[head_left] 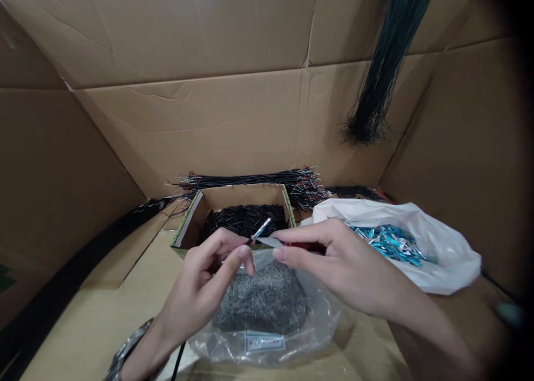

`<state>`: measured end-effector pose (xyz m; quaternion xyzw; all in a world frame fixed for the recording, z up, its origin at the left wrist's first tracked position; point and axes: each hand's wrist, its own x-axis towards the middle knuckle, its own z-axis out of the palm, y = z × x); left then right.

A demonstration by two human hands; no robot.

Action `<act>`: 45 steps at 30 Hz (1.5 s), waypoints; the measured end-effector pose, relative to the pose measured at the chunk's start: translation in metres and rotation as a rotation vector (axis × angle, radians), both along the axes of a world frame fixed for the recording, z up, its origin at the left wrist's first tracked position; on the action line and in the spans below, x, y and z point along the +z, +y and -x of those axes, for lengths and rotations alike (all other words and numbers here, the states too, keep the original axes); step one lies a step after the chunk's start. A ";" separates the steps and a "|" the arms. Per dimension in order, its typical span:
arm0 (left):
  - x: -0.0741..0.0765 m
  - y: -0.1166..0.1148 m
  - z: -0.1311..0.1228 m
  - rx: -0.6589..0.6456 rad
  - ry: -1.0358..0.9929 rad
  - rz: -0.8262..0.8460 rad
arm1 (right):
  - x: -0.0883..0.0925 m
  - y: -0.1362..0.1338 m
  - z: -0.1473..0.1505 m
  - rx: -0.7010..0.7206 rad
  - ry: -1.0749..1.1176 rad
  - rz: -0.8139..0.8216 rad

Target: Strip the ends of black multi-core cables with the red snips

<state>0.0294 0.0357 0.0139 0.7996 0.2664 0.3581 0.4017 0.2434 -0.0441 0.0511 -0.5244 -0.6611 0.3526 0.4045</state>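
Note:
My left hand [221,267] is closed in a pinch on a thin black cable [250,241]. A shiny silvery-blue strip [262,228] sticks up from the cable's end. A stretch of black cable also shows below my left wrist. My right hand [329,253] grips a tool with a flat grey blade-like tip [267,241] and a red handle [297,246], mostly covered by the fingers; its exact kind is unclear. The tip reaches the cable beside my left fingertips. Under both hands lies a clear plastic bag [325,320] with a mass of fine grey wire-like bits [267,300].
Behind the hands stands a cardboard box [189,225] of short black pieces [246,219]. A white bag [454,258] with blue foil strips [387,245] lies right. Bundled cables [246,179] rest along the cardboard wall [200,119]; dark strands [384,69] hang at upper right.

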 end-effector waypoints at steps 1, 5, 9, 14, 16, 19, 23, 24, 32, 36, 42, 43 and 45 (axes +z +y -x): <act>0.000 0.000 0.000 0.004 0.008 -0.013 | -0.002 0.001 0.001 -0.025 -0.035 -0.011; -0.001 -0.007 -0.001 -0.011 -0.001 -0.036 | -0.011 0.011 0.001 -0.196 -0.193 -0.064; 0.002 -0.011 0.000 0.034 -0.057 0.063 | -0.013 0.016 0.000 -0.221 -0.233 -0.091; 0.003 -0.007 -0.003 0.058 -0.097 0.162 | 0.000 0.001 0.003 -0.112 -0.109 -0.037; 0.003 -0.007 -0.005 0.051 -0.092 0.173 | 0.002 -0.002 0.005 -0.093 -0.084 -0.024; 0.001 -0.009 -0.006 0.034 -0.090 0.183 | 0.003 -0.003 0.005 -0.075 -0.074 -0.015; -0.001 -0.008 -0.005 0.021 -0.089 0.182 | 0.004 0.000 0.002 -0.057 -0.077 -0.007; -0.001 -0.008 -0.004 0.020 -0.086 0.173 | 0.004 0.000 0.001 -0.052 -0.077 -0.004; 0.001 -0.012 -0.005 -0.022 -0.011 0.052 | -0.008 0.012 0.005 0.050 0.002 0.035; 0.003 -0.011 -0.005 0.059 -0.014 0.145 | -0.008 0.015 0.001 -0.054 -0.050 -0.013; 0.001 -0.008 -0.007 0.032 -0.049 0.252 | -0.003 0.014 0.000 -0.157 0.086 -0.088; 0.000 -0.008 -0.008 0.028 -0.045 0.248 | -0.004 0.014 0.003 -0.157 0.103 -0.095; -0.001 -0.009 -0.008 0.012 -0.039 0.234 | -0.006 0.014 0.010 -0.161 0.127 -0.127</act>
